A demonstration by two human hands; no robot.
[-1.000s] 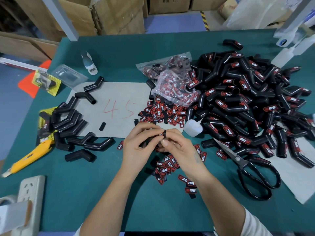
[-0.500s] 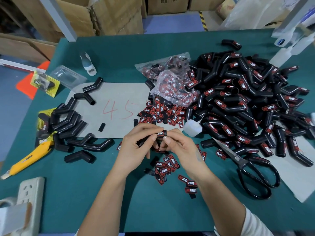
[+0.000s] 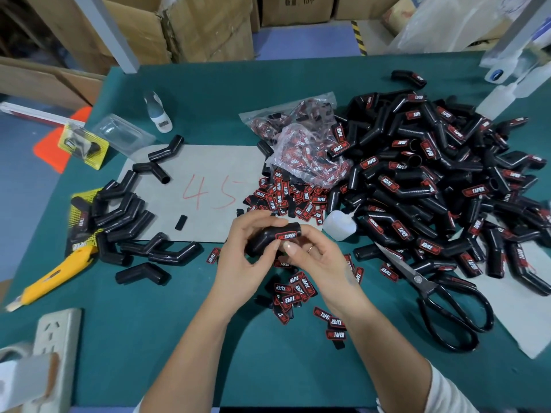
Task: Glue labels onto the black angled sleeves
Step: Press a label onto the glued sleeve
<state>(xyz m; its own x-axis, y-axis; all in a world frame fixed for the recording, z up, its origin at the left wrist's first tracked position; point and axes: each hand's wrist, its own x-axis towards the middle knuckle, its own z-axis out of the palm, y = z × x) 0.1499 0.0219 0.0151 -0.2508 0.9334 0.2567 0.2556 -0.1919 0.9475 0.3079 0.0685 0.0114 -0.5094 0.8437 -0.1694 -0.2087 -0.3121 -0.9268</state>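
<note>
We look down on a green bench; at its centre our left hand curls its grip round a black angled sleeve, the palm and fingers covering the sleeve's lower leg so only the bend and upper end show; a red-and-black label reading TAPER sits on that exposed end; our right hand presses its thumb to the sleeve just below the label with the other fingers bent behind, and whether they clamp the sleeve or merely touch it we cannot tell; a ring shows on one finger. Loose labels lie scattered under and between the wrists, partly hidden by them; more labels are heaped beyond the hands, and a clear bag holds further ones, blurred by the plastic. To the right a large pile of labelled sleeves runs off the frame edge; to the left a small group of unlabelled sleeves rests partly on a grey card marked 45 in red. A small white glue bottle lies just right of the hands; black scissors lie beside the pile; a yellow utility knife and a white power strip sit at the left, the strip cut off by the frame.
</note>
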